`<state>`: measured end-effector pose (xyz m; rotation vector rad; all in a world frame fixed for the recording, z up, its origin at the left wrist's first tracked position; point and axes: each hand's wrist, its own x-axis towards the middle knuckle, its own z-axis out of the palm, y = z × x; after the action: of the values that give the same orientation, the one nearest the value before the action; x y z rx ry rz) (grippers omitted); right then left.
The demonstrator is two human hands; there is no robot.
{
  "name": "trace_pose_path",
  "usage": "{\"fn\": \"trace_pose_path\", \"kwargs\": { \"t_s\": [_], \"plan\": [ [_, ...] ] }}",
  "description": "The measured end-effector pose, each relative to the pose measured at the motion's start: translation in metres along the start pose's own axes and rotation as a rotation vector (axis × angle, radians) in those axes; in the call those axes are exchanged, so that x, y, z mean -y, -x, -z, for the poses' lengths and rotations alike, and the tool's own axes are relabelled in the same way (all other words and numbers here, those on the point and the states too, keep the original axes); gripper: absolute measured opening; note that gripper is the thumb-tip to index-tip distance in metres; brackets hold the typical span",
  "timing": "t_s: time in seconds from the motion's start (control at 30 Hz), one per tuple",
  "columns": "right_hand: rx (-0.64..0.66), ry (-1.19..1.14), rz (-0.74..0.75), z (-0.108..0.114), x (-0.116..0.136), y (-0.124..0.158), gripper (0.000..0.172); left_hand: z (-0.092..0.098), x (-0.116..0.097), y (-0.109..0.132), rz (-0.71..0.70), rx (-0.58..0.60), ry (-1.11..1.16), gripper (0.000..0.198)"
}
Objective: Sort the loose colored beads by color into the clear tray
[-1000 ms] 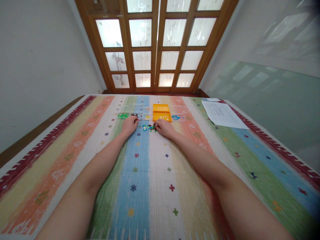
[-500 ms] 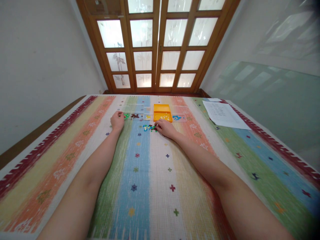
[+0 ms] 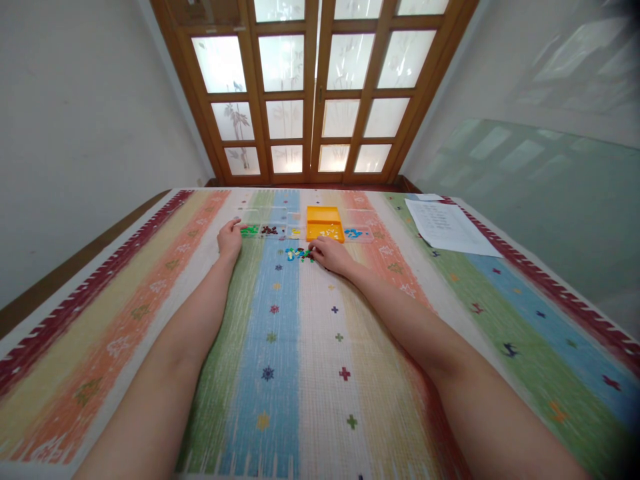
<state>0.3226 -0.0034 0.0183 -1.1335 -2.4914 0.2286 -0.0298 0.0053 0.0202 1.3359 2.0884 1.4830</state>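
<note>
My left hand (image 3: 230, 238) is at the left end of a clear plastic case, beside the small green pieces (image 3: 249, 230). Its fingers are slightly bent and apart, with nothing visible between them. My right hand (image 3: 329, 253) rests on the cloth, its bent fingertips together at the right edge of a small pile of mixed blue, green, yellow and dark pieces (image 3: 299, 255). What those fingertips hold, if anything, is too small to see. Just behind it stands an open orange box (image 3: 324, 215) with white pieces (image 3: 329, 233) inside.
Dark brown pieces (image 3: 270, 230), yellow pieces (image 3: 295, 232) and blue pieces (image 3: 353, 233) lie in other clear compartments along the row. A printed paper sheet (image 3: 445, 227) lies at the right on the striped tablecloth (image 3: 310, 373). Wooden glazed doors (image 3: 314, 100) rise beyond the table.
My left hand has shifted a little left, off the green pieces, and its fingers have loosened, so more green shows. My right hand stays at the mixed pile.
</note>
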Motion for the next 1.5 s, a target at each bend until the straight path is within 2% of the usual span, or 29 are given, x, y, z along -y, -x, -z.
{"fn": "trace_pose_path", "kwargs": {
  "t_s": [0.2, 0.3, 0.37, 0.57, 0.67, 0.8, 0.93, 1.17, 1.33, 1.5],
  "plan": [
    [-0.002, -0.007, 0.008, -0.002, -0.002, 0.0, 0.017, -0.003, 0.001, 0.004, -0.049, 0.007, -0.072, 0.04],
    [-0.003, 0.003, 0.016, -0.003, -0.004, 0.0, 0.019, -0.009, -0.006, 0.013, -0.165, 0.063, -0.13, 0.035],
    [0.002, 0.007, 0.025, -0.003, -0.004, 0.0, 0.022, -0.015, -0.012, 0.021, -0.289, 0.149, -0.176, 0.032],
    [0.003, 0.019, 0.01, -0.003, -0.002, 0.001, 0.024, -0.029, -0.033, 0.052, -0.655, 0.571, -0.298, 0.029],
    [-0.009, 0.023, -0.005, -0.004, 0.0, 0.0, 0.024, -0.034, -0.042, 0.064, -0.754, 0.649, -0.356, 0.031],
    [-0.009, 0.014, -0.011, -0.004, 0.001, -0.001, 0.024, -0.041, -0.048, 0.073, -0.741, 0.657, -0.398, 0.028],
    [-0.007, 0.017, -0.014, -0.003, 0.002, -0.001, 0.024, -0.046, -0.046, 0.072, -0.699, 0.658, -0.348, 0.024],
    [-0.018, 0.019, 0.001, -0.004, 0.001, 0.0, 0.024, -0.045, -0.044, 0.07, -0.724, 0.673, -0.316, 0.023],
    [-0.019, 0.019, 0.005, -0.003, 0.001, 0.0, 0.024, -0.044, -0.046, 0.074, -0.703, 0.607, -0.316, 0.022],
    [-0.01, 0.021, -0.002, -0.003, 0.001, 0.0, 0.024, -0.042, -0.043, 0.067, -0.563, 0.465, -0.244, 0.021]
  ]
}}
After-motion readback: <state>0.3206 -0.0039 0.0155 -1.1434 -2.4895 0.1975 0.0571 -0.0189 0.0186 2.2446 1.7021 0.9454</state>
